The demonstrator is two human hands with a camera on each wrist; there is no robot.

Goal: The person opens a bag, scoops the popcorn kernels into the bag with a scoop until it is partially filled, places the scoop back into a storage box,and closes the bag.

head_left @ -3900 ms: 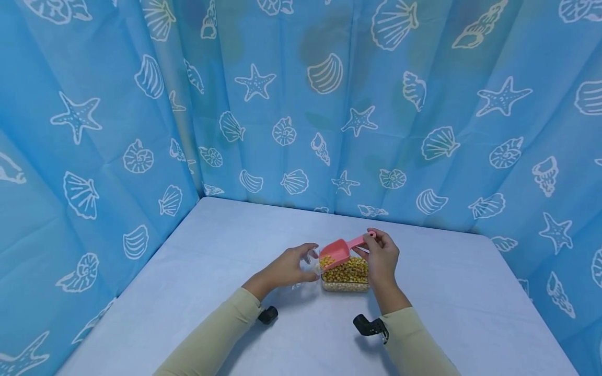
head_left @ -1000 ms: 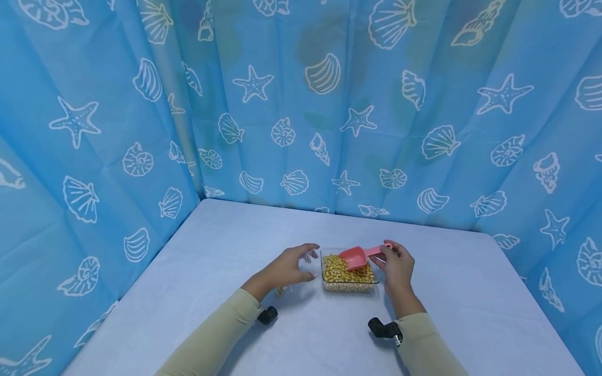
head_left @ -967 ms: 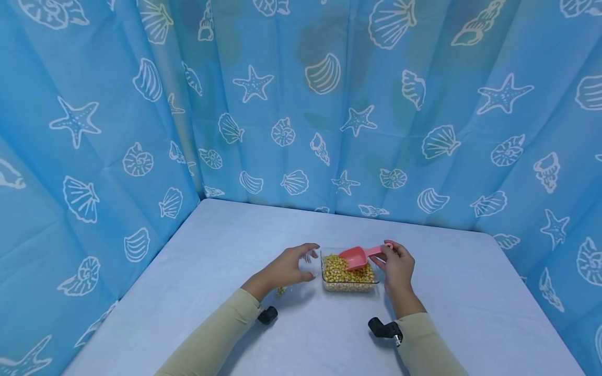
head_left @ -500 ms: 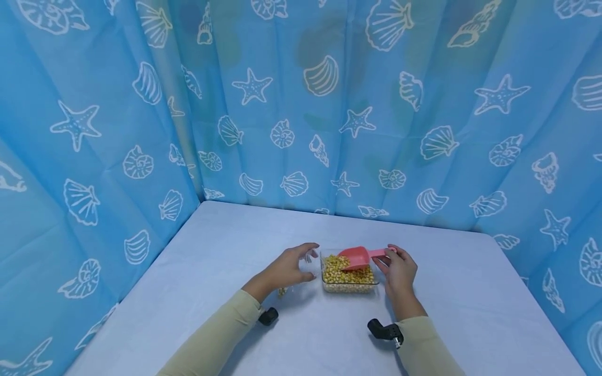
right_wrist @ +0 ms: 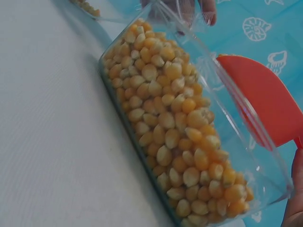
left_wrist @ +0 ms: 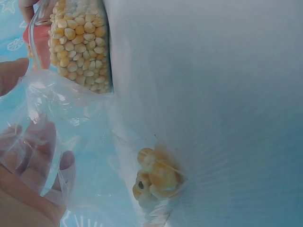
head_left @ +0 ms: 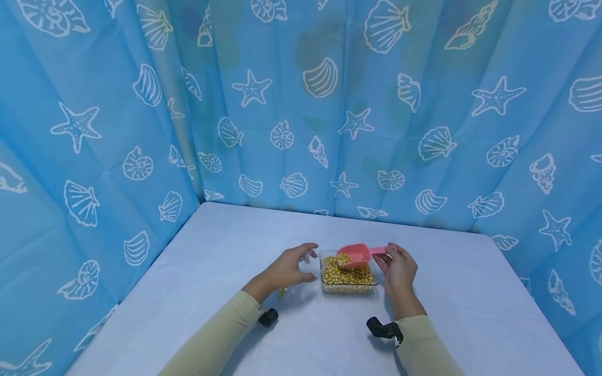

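My left hand (head_left: 289, 266) holds a clear plastic bag (left_wrist: 85, 123) by its mouth, thumb and fingers spread apart. A small clump of corn kernels (left_wrist: 161, 175) lies in the bag's bottom corner, near the tabletop. My right hand (head_left: 400, 271) pinches the handle of a pink scoop (head_left: 359, 254), its blade tilted down to the left above the glass container (head_left: 350, 284). Some kernels (head_left: 344, 258) sit at the scoop's front. Loose dried corn (right_wrist: 165, 127) fills much of the container, which stands just right of the bag.
A white cloth covers the table (head_left: 235, 230). Blue curtains (head_left: 282, 104) with white shell prints hang behind and to the left. Each wrist carries a black camera mount (head_left: 384, 329) close above the tabletop.
The scoop has gone from the bag's mouth back right over the container, dipped into the corn, and risen slightly with kernels at its front. My left hand stays nearly still.
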